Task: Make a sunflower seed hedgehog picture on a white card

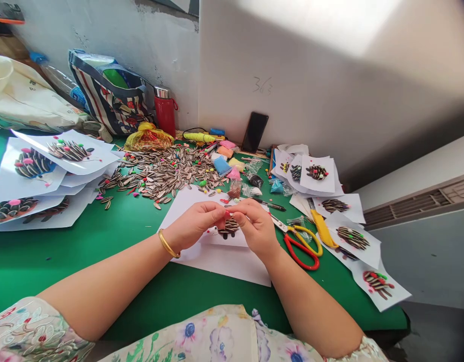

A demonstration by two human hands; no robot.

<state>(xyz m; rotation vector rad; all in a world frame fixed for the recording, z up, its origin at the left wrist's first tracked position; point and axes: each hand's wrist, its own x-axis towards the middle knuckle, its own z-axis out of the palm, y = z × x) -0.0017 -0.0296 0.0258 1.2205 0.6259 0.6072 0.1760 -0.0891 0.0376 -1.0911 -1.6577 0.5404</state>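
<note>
My left hand (197, 222) and my right hand (257, 229) meet at the fingertips over a white card. Between their pinched fingers shows a small red lump (227, 214), which looks like modelling clay. Just below the fingers, a hedgehog figure made of striped sunflower seeds (229, 230) lies on the card (232, 241), partly hidden by my hands. Under that card is a larger white sheet (220, 264). Beyond my hands are small bags of coloured clay (221, 166) and a heap of sunflower seeds (167, 171).
Red-and-yellow scissors (301, 246), a black pen (269, 203) and a yellow-handled cutter (323, 229) lie right of my hands. Finished seed cards are stacked left (81, 168) and right (316, 173). A phone (255, 131), red flask (165, 113) and striped bag (111, 100) stand behind.
</note>
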